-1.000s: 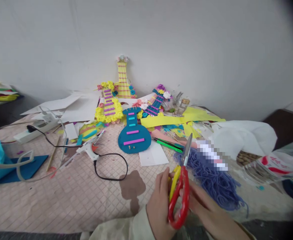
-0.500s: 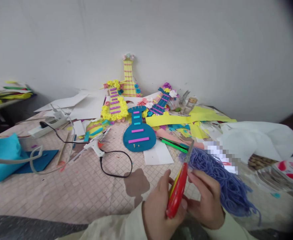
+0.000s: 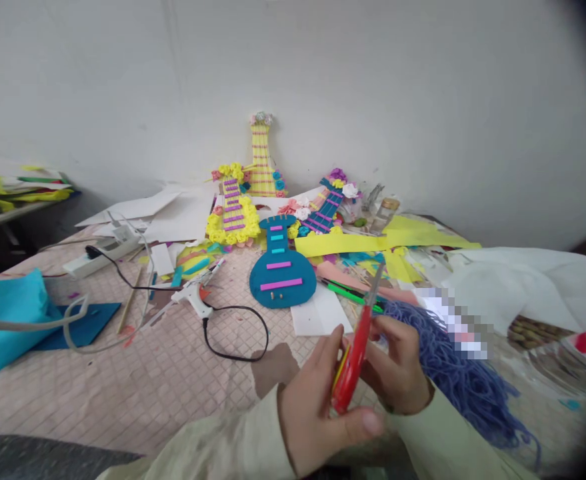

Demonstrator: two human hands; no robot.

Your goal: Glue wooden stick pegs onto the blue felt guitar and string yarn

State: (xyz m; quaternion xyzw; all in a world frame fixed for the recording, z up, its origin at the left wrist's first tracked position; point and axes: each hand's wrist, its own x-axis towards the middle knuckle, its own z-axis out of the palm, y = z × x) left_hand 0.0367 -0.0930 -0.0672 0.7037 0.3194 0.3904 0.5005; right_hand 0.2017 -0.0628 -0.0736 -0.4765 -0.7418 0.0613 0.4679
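Observation:
My left hand [image 3: 313,407] holds a red-and-yellow-handled tool [image 3: 353,363], seen edge-on, its narrow metal tip angled up and forward. Its exact kind is unclear from this angle. The left thumb stretches out below the handle. Right behind the tool, my right hand [image 3: 397,367] has its fingers curled together; the handle partly hides them, so what they pinch cannot be made out. Beside that hand spreads a bundle of blue-purple yarn [image 3: 463,373]. Farther forward lies a teal guitar-like cutout [image 3: 283,280] with pink and light-blue strips, partly over a white sheet [image 3: 320,317].
A white hot glue gun [image 3: 195,300] with a looped black cord lies left of centre, near a power strip [image 3: 103,257]. Decorated instrument shapes [image 3: 233,207] lean by the wall. Yellow strips [image 3: 343,245], a green cutter [image 3: 350,292] and white bags [image 3: 533,280] lie about the table.
The left thumb has come off the handle and now reaches rightward. My right hand has shifted slightly left and up, closer behind the tool. The view has moved a little.

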